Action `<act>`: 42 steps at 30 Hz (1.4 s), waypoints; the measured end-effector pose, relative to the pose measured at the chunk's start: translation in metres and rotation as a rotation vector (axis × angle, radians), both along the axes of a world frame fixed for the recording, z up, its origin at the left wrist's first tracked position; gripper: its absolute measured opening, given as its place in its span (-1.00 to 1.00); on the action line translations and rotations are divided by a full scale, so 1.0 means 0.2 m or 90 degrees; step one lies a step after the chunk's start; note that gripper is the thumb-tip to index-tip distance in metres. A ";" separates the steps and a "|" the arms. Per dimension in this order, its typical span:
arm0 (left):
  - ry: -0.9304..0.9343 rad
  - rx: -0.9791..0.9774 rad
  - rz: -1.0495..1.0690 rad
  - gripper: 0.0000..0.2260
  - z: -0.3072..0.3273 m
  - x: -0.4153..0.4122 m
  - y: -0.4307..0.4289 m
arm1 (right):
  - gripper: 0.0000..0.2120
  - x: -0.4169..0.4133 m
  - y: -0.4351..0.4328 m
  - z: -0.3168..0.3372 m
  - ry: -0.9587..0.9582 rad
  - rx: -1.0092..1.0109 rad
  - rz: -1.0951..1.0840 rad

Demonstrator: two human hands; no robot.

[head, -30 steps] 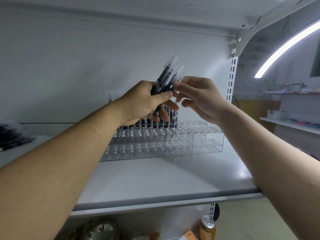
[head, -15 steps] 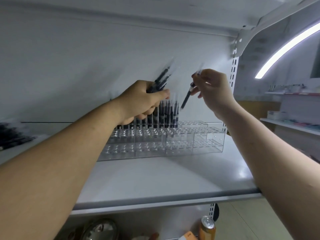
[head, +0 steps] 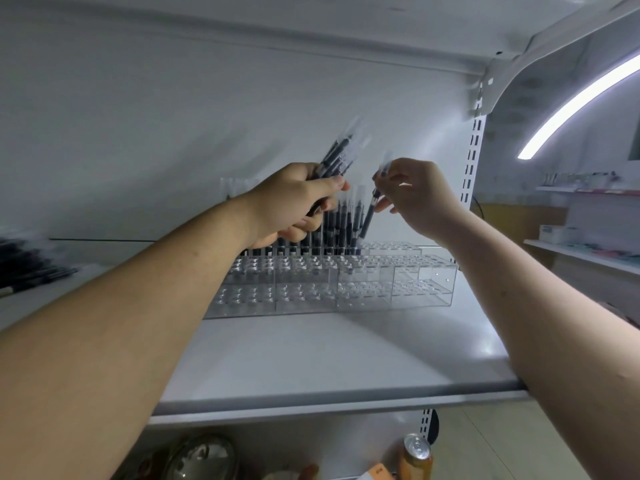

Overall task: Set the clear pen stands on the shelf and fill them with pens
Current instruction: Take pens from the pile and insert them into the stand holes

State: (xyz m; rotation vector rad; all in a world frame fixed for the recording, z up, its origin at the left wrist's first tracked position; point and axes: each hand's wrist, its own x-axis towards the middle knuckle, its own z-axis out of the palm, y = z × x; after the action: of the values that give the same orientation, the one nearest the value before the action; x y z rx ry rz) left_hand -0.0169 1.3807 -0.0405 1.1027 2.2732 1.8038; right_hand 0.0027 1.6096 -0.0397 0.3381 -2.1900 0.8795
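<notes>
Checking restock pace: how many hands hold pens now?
2: the left hand grips a bundle of dark pens; the right hand pinches one dark pen above the clear tiered acrylic stand.

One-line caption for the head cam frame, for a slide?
Left hand grips a bundle of pens; right hand pinches a single pen tilted over the clear pen stands on the shelf.

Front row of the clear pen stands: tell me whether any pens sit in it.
No, the front row has only bare holes; the standing pens are all in the back row.
</notes>
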 end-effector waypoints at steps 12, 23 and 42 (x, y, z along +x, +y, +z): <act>0.099 -0.031 0.032 -0.82 -0.01 0.00 0.00 | -0.85 -0.01 -0.02 -0.05 -0.085 0.112 0.009; 0.145 -0.061 0.041 -0.81 -0.02 0.00 0.00 | -0.80 -0.05 0.01 -0.07 -0.173 0.116 0.007; 0.104 -0.036 0.029 -0.80 -0.02 0.04 0.03 | -0.71 0.04 -0.02 0.02 -0.090 -0.230 0.354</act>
State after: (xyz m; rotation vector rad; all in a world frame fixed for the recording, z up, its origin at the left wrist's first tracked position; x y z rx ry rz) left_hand -0.0098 1.3859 -0.0439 1.2411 2.4416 1.7115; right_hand 0.0103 1.6050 -0.0363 0.7404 -2.0309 1.6171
